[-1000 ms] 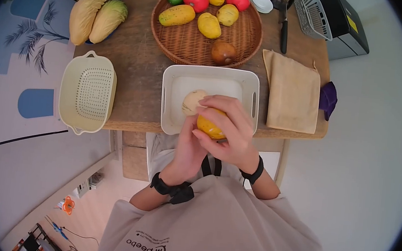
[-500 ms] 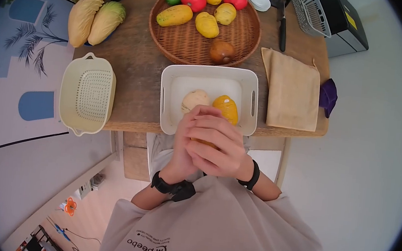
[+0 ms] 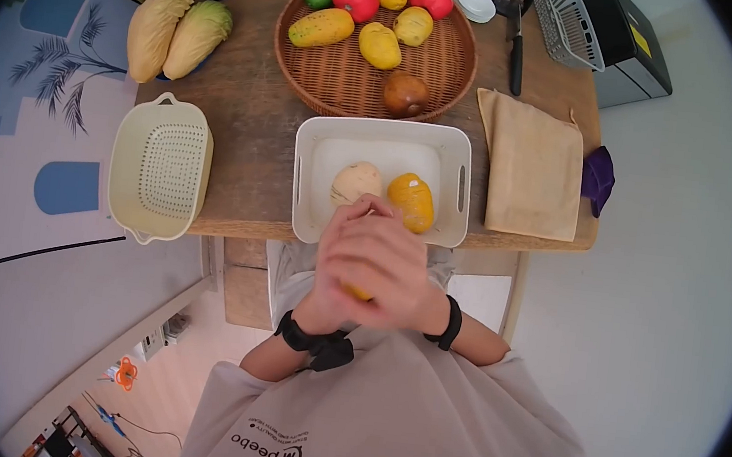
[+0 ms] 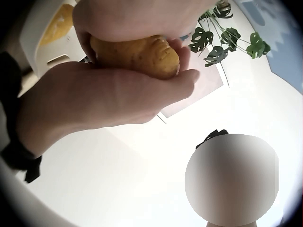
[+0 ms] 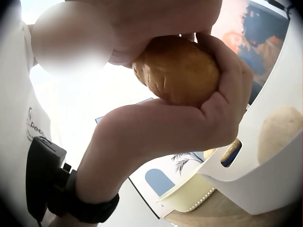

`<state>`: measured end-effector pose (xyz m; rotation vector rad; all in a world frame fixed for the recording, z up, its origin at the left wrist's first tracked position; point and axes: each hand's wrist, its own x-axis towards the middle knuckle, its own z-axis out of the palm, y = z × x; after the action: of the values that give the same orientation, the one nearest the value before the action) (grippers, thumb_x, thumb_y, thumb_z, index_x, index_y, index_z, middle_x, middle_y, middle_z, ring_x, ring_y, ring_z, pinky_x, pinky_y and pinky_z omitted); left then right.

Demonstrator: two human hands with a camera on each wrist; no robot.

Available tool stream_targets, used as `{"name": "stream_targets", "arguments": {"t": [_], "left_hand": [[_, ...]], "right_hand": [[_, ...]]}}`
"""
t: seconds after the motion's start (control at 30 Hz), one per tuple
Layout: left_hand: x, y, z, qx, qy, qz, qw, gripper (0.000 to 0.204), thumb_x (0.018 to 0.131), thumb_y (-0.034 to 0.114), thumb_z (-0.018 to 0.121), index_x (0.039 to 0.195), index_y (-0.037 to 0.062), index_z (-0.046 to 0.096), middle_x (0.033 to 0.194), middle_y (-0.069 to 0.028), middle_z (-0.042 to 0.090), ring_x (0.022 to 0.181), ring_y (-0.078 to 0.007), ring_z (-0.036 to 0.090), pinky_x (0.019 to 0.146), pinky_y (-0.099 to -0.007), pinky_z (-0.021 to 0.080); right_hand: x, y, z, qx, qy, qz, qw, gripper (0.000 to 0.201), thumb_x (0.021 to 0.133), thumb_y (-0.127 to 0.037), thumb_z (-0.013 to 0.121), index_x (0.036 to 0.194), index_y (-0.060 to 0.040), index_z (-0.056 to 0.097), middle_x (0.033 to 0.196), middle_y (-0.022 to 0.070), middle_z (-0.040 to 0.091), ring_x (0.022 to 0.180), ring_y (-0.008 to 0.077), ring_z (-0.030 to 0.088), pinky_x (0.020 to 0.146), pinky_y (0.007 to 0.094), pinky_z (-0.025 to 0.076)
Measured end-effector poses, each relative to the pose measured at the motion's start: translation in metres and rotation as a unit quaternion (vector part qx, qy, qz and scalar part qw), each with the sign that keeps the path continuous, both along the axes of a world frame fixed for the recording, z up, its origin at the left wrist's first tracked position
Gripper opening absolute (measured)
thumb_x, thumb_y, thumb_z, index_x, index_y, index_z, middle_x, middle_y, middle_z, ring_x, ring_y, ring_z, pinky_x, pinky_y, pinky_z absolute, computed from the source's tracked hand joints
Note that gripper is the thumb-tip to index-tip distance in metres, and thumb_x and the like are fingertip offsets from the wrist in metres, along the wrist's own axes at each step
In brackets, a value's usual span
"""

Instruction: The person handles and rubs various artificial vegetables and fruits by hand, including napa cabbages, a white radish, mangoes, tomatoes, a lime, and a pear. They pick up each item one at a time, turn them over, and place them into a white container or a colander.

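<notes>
Both hands clasp a yellow fruit [image 3: 359,291] just past the near edge of the white tray [image 3: 385,129]. The left hand [image 3: 332,278] cups it from the left, and the right hand [image 3: 383,275], somewhat blurred, covers it from above and the right. Its wrinkled end shows between the palms in the left wrist view, where the fruit [image 4: 137,56] looks oblong. In the right wrist view the left fingers curl round the fruit [image 5: 182,73]. Inside the tray a pale round item [image 3: 357,182] lies beside another yellow fruit [image 3: 411,202].
A wicker tray [image 3: 286,68] with several fruits stands behind the white tray. At left are a pale green colander [image 3: 168,163] and cabbages [image 3: 194,36]; at right, a folded cloth [image 3: 534,170], a purple item [image 3: 598,182] and a black-handled knife [image 3: 517,66].
A yellow fruit the hands held over the tray one second ago now lies inside it, at right. The hands have drawn back towards the body, clasped round another yellow fruit.
</notes>
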<state>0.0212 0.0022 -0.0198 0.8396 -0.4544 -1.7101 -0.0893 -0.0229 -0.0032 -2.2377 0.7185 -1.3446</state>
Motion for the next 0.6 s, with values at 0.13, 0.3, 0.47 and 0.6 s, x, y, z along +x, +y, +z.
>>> {"name": "stream_targets", "arguments": {"t": [0.13,0.3,0.47,0.6], "left_hand": [[0.006,-0.003,-0.021,0.07,0.296,-0.024,0.952,0.022,0.115,0.029,0.043,0.11,0.0103,0.055,0.109,-0.0024,0.058,0.104,-0.0163,0.059,0.097,-0.0317,0.049],[0.004,-0.008,-0.009,0.098,0.223,0.001,0.97,0.027,0.116,0.032,0.041,0.113,0.0104,0.058,0.109,-0.0019,0.06,0.104,-0.0151,0.06,0.097,-0.032,0.05],[0.006,-0.006,-0.01,0.141,0.322,0.025,0.936,0.023,0.113,0.027,0.048,0.116,0.0081,0.059,0.112,-0.0065,0.063,0.108,-0.0208,0.063,0.104,-0.035,0.052],[0.001,-0.009,-0.007,0.144,0.308,0.04,0.939,0.027,0.113,0.029,0.049,0.125,0.0072,0.06,0.119,-0.0076,0.064,0.116,-0.0236,0.064,0.107,-0.0368,0.051]], "right_hand": [[-0.01,-0.005,-0.003,-0.009,-0.033,0.05,0.998,0.015,0.077,-0.009,0.078,0.089,-0.0015,0.077,0.1,0.0153,0.075,0.096,0.034,0.074,0.093,0.0443,0.06],[-0.003,-0.001,0.009,0.008,0.0,0.015,1.0,0.018,0.076,-0.007,0.075,0.093,-0.0006,0.078,0.104,0.0175,0.075,0.101,0.0367,0.073,0.094,0.0443,0.059],[-0.013,-0.001,-0.006,0.023,0.006,0.025,0.999,0.017,0.097,-0.011,0.067,0.105,0.0007,0.077,0.112,0.0193,0.075,0.107,0.0403,0.072,0.093,0.0439,0.059],[-0.008,-0.007,-0.001,0.024,0.002,0.003,1.0,0.019,0.1,-0.013,0.065,0.108,0.0009,0.076,0.114,0.0194,0.074,0.109,0.04,0.071,0.094,0.044,0.059]]}}
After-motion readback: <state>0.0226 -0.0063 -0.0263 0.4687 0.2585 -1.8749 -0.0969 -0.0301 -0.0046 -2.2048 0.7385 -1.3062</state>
